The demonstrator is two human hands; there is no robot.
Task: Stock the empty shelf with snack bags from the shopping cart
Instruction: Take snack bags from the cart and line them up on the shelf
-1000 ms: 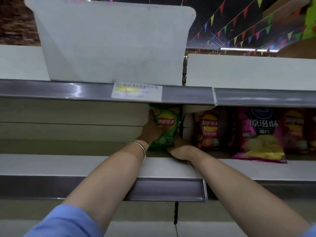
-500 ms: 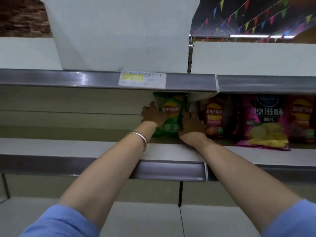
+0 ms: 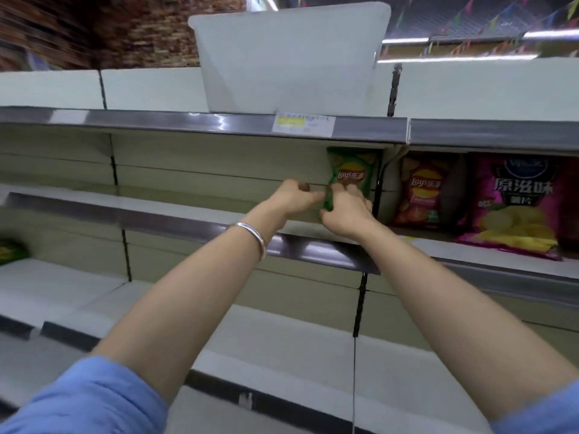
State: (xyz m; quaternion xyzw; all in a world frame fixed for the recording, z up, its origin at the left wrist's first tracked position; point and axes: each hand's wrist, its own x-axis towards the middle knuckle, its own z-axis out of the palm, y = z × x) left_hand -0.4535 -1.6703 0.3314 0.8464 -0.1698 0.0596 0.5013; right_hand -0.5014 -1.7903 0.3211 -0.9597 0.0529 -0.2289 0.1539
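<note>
A green Lay's chip bag (image 3: 352,175) stands upright at the right end of the middle shelf (image 3: 163,214), against the bracket under the shelf above. My left hand (image 3: 293,198), with a silver bangle on the wrist, has its fingers curled and pinches the bag's lower left corner. My right hand (image 3: 344,214) covers the bag's lower part, its fingers curled on the front. The bag's bottom edge is hidden behind both hands. No shopping cart is in view.
A white plastic bin (image 3: 282,57) sits on the top shelf above a price tag (image 3: 304,123). In the bay to the right stand a red Lay's bag (image 3: 423,192) and a pink chip bag (image 3: 513,205). Another green bag (image 3: 11,252) lies far left on a lower shelf.
Both hands have slid down from the bag's sides to its lower part, and my left hand has drawn back to the corner. The view has swung left.
</note>
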